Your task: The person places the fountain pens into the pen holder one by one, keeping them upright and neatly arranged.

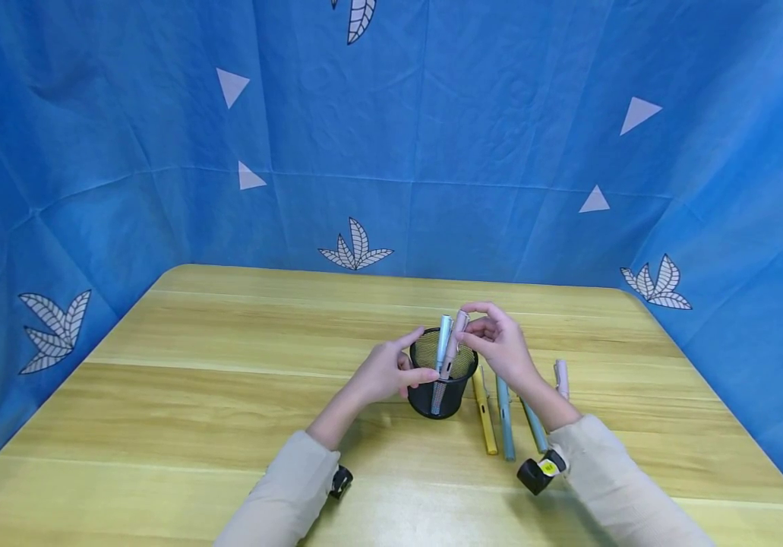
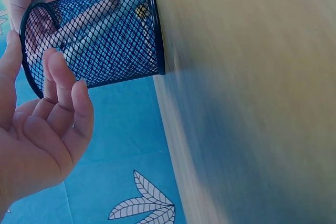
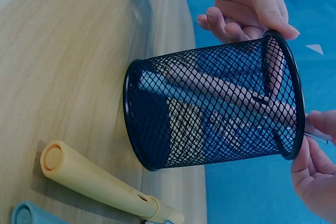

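A black mesh pen holder stands upright on the wooden table. My left hand grips its left side, thumb at the near rim and fingers about the mesh; the left wrist view shows this hand beside the holder. With thumb and fingers, my right hand pinches the top of a pale pink pen whose lower part is inside the holder. A light blue pen leans in there too. Through the mesh, both pens show in the right wrist view.
Right of the holder lie a yellow pen, a blue pen and a blue-green pen partly under my right forearm. Past that forearm is a pale lilac pen. A blue patterned curtain hangs behind the table.
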The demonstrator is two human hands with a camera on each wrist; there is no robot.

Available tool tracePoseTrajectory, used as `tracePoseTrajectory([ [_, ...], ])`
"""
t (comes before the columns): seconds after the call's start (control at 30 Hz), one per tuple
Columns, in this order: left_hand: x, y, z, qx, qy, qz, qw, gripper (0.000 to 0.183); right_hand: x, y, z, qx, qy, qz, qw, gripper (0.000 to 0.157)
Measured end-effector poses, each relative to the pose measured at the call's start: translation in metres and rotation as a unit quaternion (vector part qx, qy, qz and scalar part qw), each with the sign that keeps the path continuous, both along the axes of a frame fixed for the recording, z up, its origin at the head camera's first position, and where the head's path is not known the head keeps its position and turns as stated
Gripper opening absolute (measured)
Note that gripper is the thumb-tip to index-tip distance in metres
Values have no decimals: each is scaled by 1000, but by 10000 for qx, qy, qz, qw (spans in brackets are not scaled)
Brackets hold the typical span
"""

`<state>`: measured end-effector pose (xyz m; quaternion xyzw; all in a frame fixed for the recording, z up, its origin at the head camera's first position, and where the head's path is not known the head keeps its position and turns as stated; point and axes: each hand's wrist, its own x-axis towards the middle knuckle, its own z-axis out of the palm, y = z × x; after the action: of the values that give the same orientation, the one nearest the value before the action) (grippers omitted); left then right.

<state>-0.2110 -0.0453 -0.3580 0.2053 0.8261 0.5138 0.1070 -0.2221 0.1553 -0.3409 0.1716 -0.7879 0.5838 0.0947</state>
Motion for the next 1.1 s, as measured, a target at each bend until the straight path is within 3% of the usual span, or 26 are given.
tracePoseTrajectory([
  [0.5,0,0,-1,4,12,12,10000,76,-1,0,-1,-124,-4,32,9999,27],
  [1.1,-1,1,0,29,-97,68,9999,77,-6,0,-1,105,-90,-248,9996,25],
])
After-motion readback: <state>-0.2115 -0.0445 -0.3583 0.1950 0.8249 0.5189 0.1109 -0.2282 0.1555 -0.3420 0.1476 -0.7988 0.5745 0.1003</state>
